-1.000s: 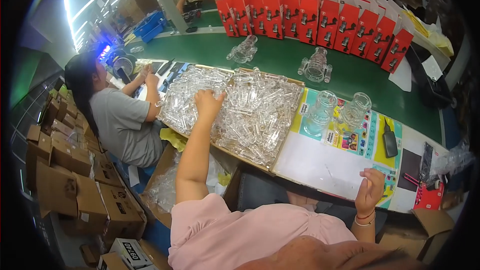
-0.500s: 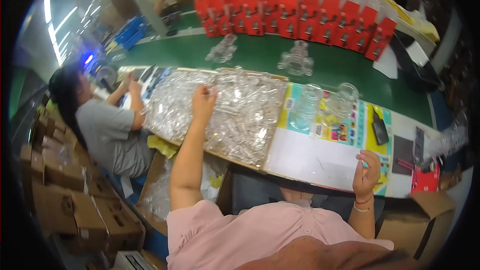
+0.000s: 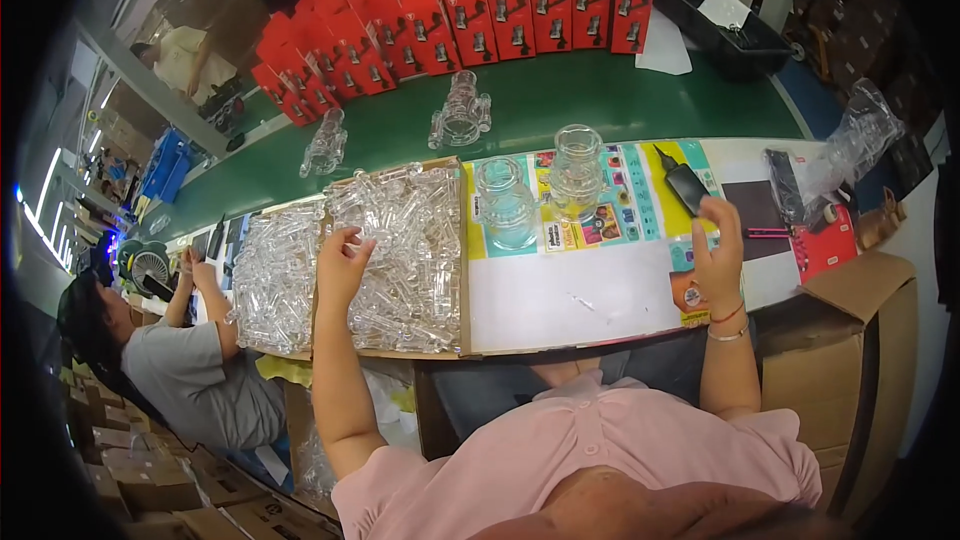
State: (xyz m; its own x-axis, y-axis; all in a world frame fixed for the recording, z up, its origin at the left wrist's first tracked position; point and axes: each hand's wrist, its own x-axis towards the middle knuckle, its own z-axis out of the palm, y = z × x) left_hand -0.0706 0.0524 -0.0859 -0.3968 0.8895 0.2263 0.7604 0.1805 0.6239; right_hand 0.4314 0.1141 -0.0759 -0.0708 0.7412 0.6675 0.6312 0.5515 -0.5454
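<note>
My left hand [image 3: 341, 268] is over a shallow cardboard tray [image 3: 463, 270] heaped with small clear plastic parts [image 3: 410, 275]. Its thumb and fingers come together in a pinch; whatever they hold blends into the clear heap behind. My right hand [image 3: 718, 252] is raised over the right part of the table, empty, with thumb and forefinger apart. Beyond it lies a black hand-held device [image 3: 686, 186] with a pointed tip. Between the hands, two clear cylindrical pieces [image 3: 505, 202] [image 3: 577, 168] stand on a colourful printed sheet [image 3: 626, 210].
Another heap of clear parts [image 3: 275, 280] adjoins on the left, near a co-worker in a grey shirt [image 3: 190, 365]. Two clear assemblies [image 3: 325, 143] [image 3: 461, 112] rest on the green surface [image 3: 390, 130]. Red boxes [image 3: 515, 10] line the back. An open carton [image 3: 815, 360] stands right.
The view has swung, so the scene appears shifted left. Over the heap, my left hand has come nearer to me. My right hand has moved forward, toward the black device.
</note>
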